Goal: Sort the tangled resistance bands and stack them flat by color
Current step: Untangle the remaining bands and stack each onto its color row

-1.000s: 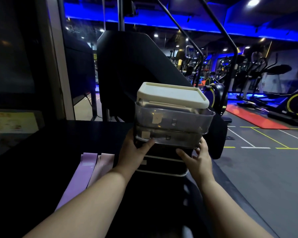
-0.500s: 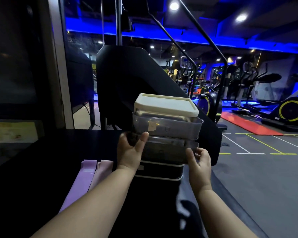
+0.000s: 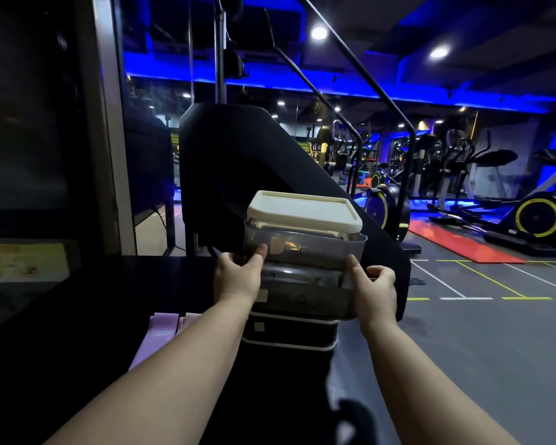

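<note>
Blue strip lights and rows of cardio machines fill the gym behind a dark worktop (image 3: 87,303), where a person stands over a three-tier stack of boxes. A clear top box (image 3: 305,248) with a cream lid (image 3: 302,210) sits on a second clear box (image 3: 305,297), and that one rests on a black box (image 3: 289,330).

The left grip (image 3: 238,277) clasps the stack's left corner, its thumb pressed up onto the wall of the top box. The right grip (image 3: 374,284) wraps the right corner at the seam between the two clear boxes, its fingers curled round behind. Both look set on the top box.

Two purple bands (image 3: 162,327) lie flat and side by side on the worktop, just left of the stack and partly hidden by the left forearm.

This looks like a fetching step: getting into the boxes, probably for more bands, though their contents are too murky to tell. Next, the top box likely needs an even, level lift from both sides, clear of the tier below. It should be set down away from the flat bands so they stay undisturbed.
</note>
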The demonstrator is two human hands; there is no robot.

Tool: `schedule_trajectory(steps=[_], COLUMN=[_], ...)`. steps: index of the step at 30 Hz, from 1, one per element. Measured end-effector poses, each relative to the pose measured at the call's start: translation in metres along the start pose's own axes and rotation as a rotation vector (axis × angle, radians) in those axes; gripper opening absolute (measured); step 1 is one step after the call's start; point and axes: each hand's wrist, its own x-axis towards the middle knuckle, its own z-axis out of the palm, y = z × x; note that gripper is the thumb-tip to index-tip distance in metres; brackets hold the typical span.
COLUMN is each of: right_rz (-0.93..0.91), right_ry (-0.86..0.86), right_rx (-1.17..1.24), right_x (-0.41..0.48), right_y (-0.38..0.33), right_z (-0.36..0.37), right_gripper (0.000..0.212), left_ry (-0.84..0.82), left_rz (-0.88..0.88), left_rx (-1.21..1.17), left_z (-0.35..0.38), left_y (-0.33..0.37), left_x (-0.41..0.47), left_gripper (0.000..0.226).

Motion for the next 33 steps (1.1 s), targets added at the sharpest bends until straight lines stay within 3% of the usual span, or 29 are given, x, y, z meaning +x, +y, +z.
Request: schedule_trajectory(steps=[8,13,17,24,29,33], right_rz=[-0.009,-0.095,0.005,0.087,0.028,-0.060], right_ry=[0.039,0.219,0.243,-0.071,-0.339,-0.477], right_rx=[-0.031,0.043,0.098,0.049,-0.060,-0.201], right_x=[-0.005,-0.038,-0.077,-0.131,-0.167,-0.189], right_y=[-0.006,0.004,0.028,0.041,0.026,0.023], right_z=[0.001,0.004,0.008,0.046,0.081,0.113], right_gripper=[0.061,0.087,0.084,0.023,0.017,0.012], left_ry=[-0.037,-0.036,-0.021,-0.103,-0.129,-0.052], left_rz=[0.000,0.030,0.058,0.055,0.036,0.032], left_rx=[0.099,0.122,0.173,0.269,0.542,0.724], left_z=[-0.002,-0.012,-0.025,-0.061,-0.108,-0.156], left_y=[0.000,-0.007,-0.022,-0.055,-0.082,-0.102], left_x=[-0.002,-0.016,-0.028,-0.051,-0.053,-0.049], left_gripper=[0.056,0.051,0.056,0.051,0.051,0.046])
